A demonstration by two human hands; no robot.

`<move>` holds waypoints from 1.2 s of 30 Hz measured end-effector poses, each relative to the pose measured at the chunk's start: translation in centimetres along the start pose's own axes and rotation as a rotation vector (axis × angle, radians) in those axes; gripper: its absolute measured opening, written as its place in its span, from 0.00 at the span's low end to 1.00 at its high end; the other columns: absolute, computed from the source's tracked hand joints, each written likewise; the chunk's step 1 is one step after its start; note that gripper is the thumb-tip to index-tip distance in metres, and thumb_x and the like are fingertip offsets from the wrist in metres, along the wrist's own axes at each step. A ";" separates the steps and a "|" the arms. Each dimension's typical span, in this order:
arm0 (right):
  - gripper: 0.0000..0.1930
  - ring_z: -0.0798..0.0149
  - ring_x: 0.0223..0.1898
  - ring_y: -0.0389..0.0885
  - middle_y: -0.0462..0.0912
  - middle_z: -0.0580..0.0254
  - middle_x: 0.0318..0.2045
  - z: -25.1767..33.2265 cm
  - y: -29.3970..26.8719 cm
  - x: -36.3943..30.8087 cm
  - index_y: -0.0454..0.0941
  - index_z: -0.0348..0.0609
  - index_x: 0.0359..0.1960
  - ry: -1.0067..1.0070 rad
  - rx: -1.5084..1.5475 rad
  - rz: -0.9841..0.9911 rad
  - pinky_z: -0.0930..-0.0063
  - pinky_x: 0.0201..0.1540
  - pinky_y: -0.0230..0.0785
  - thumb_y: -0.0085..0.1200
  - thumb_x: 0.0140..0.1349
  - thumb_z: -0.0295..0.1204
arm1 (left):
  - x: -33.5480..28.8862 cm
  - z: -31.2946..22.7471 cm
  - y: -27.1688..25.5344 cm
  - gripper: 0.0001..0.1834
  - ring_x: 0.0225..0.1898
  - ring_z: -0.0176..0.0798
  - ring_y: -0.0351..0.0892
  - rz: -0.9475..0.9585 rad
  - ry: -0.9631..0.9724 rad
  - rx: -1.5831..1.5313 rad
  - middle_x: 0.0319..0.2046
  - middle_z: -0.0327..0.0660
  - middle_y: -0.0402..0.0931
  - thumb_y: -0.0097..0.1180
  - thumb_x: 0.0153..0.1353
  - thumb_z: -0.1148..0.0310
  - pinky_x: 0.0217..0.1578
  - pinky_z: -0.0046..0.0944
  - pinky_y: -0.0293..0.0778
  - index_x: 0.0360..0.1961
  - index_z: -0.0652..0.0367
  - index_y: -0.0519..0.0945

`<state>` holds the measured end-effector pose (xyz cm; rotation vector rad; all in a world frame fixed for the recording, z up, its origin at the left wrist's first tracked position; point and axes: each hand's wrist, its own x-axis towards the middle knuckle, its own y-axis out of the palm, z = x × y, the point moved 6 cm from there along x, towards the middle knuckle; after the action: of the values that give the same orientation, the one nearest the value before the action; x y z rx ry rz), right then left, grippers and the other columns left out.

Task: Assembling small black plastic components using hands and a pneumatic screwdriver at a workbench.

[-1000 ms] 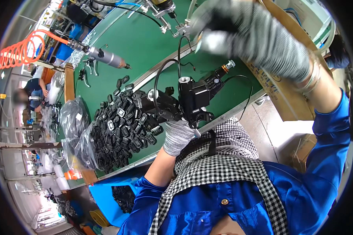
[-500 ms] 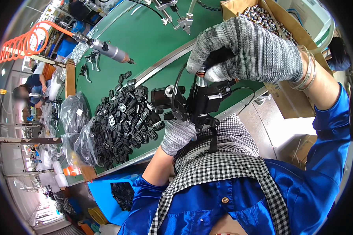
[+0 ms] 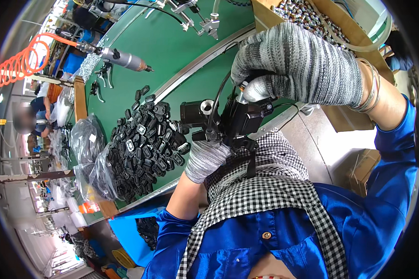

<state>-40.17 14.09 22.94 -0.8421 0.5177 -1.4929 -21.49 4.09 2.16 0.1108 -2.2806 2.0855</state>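
Both my hands wear grey striped knit gloves. My left hand is closed round the underside of a black mechanical assembly, holding it above my lap. That assembly has blocky housings, a round metal-lined hole and black cables. From above, my right hand curls its fingers round a dark piece at the top of the assembly. A short silver fitting with an orange-brown band shows at its thumb tip. The rest of that piece is hidden by the glove. Beside the assembly lies a heap of small black plastic parts.
A pneumatic screwdriver hangs from a coiled orange hose over the green bench. Brake levers lie below it. A cardboard box of small metal parts stands far right, a blue bin below the bench.
My right hand sits slightly lower against the assembly, and less of the silver fitting shows. My left hand keeps its hold. The whole view has shifted slightly.
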 end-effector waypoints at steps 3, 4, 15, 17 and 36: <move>0.13 0.50 0.35 0.81 0.81 0.51 0.31 -0.3 0.1 -0.3 0.80 0.36 0.38 -0.183 -0.169 -0.129 0.64 0.41 0.74 0.61 0.61 0.35 | 0.1 -0.5 -1.3 0.23 0.50 0.46 0.79 0.049 -0.024 -0.031 0.50 0.40 0.80 0.61 0.59 0.52 0.54 0.49 0.72 0.53 0.49 0.80; 0.14 0.49 0.34 0.81 0.81 0.51 0.30 -1.1 0.3 -0.8 0.80 0.36 0.37 -0.179 -0.243 -0.145 0.64 0.40 0.74 0.61 0.62 0.36 | 2.3 -1.2 -2.7 0.12 0.36 0.44 0.77 -0.160 -0.024 -0.246 0.36 0.40 0.77 0.58 0.56 0.65 0.39 0.46 0.74 0.42 0.53 0.79; 0.10 0.46 0.34 0.82 0.81 0.49 0.29 -2.2 0.2 -1.9 0.79 0.40 0.36 0.051 -0.229 0.049 0.59 0.38 0.76 0.53 0.62 0.34 | 2.2 -1.7 -2.7 0.21 0.41 0.42 0.83 -0.069 0.181 0.106 0.49 0.37 0.81 0.59 0.57 0.61 0.45 0.51 0.77 0.53 0.48 0.80; 0.14 0.46 0.33 0.82 0.82 0.49 0.30 -2.3 0.0 -2.2 0.81 0.41 0.37 0.089 -0.182 -0.111 0.59 0.36 0.76 0.53 0.64 0.39 | -0.1 -1.6 -1.1 0.21 0.49 0.41 0.81 -0.049 0.183 0.471 0.52 0.39 0.79 0.58 0.59 0.62 0.52 0.49 0.74 0.55 0.50 0.78; 0.12 0.51 0.44 0.86 0.87 0.50 0.40 -23.7 -10.1 -4.0 0.87 0.47 0.40 0.888 -0.711 -0.123 0.59 0.44 0.78 0.59 0.53 0.29 | 3.2 1.4 -0.5 0.18 0.41 0.31 0.79 -0.106 -0.415 -1.100 0.44 0.44 0.79 0.50 0.59 0.81 0.37 0.31 0.75 0.51 0.59 0.76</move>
<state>-64.95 15.30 14.90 -0.6970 1.7516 -1.7837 -24.66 2.63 2.77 0.6126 -3.1785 0.5575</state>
